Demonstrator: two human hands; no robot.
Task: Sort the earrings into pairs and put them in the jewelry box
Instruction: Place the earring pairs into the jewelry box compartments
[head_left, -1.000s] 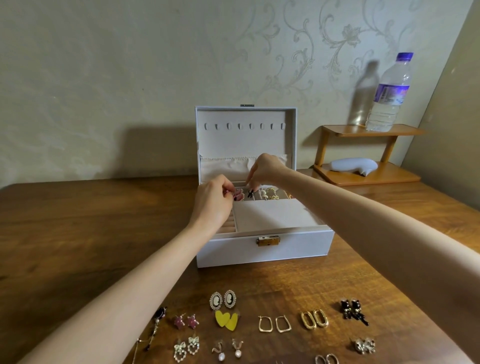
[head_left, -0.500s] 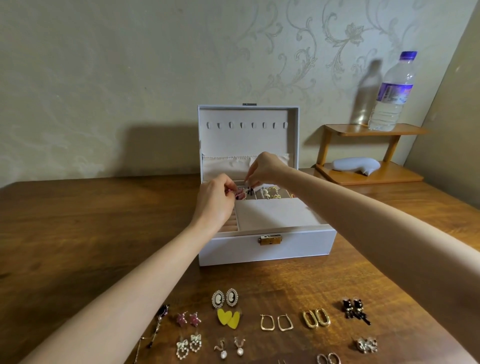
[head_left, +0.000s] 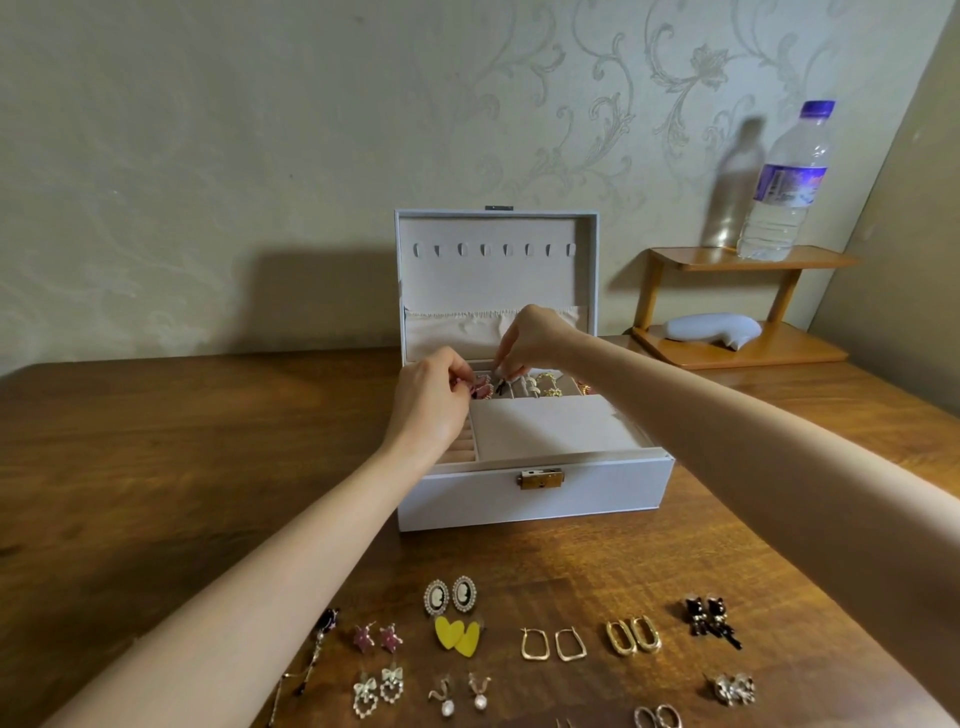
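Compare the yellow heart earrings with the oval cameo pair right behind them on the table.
The yellow heart earrings are plain solid yellow; the cameo earrings have dark centres ringed with pale beads. The hearts overlap each other, while the cameos lie side by side. Both are matched pairs on the table, outside the jewelry box.

- Desk (head_left: 182, 467): dark brown wood, grain visible.
- Jewelry box (head_left: 535, 499): white, lid up, mid-desk twd back wall.
- Wooden shelf (head_left: 737, 353): 2-tier, back R, beside box.
- Front row, L to R: long dangle (head_left: 311, 660), pink stars (head_left: 377, 637), yellow hearts (head_left: 457, 636) w/ cameo pair (head_left: 450, 595) just behind, thin gold hoops (head_left: 553, 644), chunky gold hoops (head_left: 632, 635), black pair (head_left: 709, 618).
- Nearest row: bow-heart pair (head_left: 377, 688), pearl drops (head_left: 462, 693), gold cluster pair (head_left: 733, 688); round hoops (head_left: 657, 717) cut off at btm edge.
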